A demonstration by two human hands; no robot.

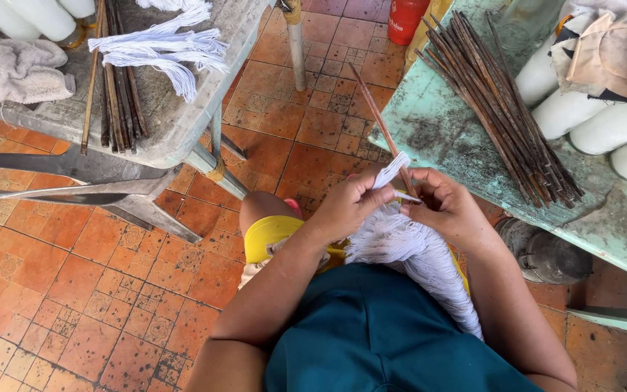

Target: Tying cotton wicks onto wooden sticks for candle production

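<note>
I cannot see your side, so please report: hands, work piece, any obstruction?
Left hand and right hand both pinching white thread bundle on thin brown stick. Nothing blocking.

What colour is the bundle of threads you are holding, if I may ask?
White, seen in the head view: the thread bundle held by both hands.

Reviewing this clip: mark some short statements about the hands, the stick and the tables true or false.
1. Both hands meet at one thin stick. True.
2. White threads hang from the hands over the lap. True.
3. The stick bundle lies on the floor. False: it lies on the green table.
4. The grey table holds only sticks. False: white threads and a cloth lie there too.
</note>
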